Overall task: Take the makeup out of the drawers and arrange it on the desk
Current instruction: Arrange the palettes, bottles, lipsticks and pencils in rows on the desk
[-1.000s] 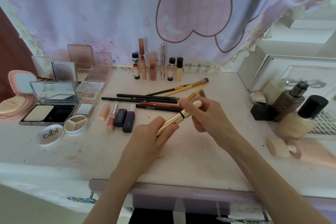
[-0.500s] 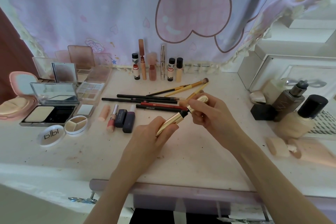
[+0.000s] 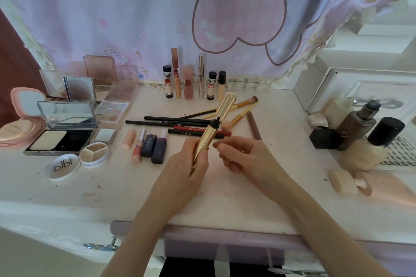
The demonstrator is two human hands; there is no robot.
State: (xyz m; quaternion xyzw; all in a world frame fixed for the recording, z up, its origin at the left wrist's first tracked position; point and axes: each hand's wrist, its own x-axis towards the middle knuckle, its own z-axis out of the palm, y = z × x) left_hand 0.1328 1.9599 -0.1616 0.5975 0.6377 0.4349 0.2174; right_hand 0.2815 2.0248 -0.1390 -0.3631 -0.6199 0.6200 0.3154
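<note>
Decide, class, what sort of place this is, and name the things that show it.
Most likely a home dressing table. Open powder compacts with mirrored lids sit beside a row of small upright cosmetic bottles against a pink heart-print curtain, and the left hand holds a gold mascara tube.

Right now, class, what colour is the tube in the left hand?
Shiny gold tube with a black band, seen in the head view.

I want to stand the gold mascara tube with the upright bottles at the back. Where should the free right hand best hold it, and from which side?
Probably the upper gold cap of the gold mascara tube, from the right. The left hand already grips the lower half, the tube tilts up and away, and the right hand hovers right beside it, holding nothing.
</note>
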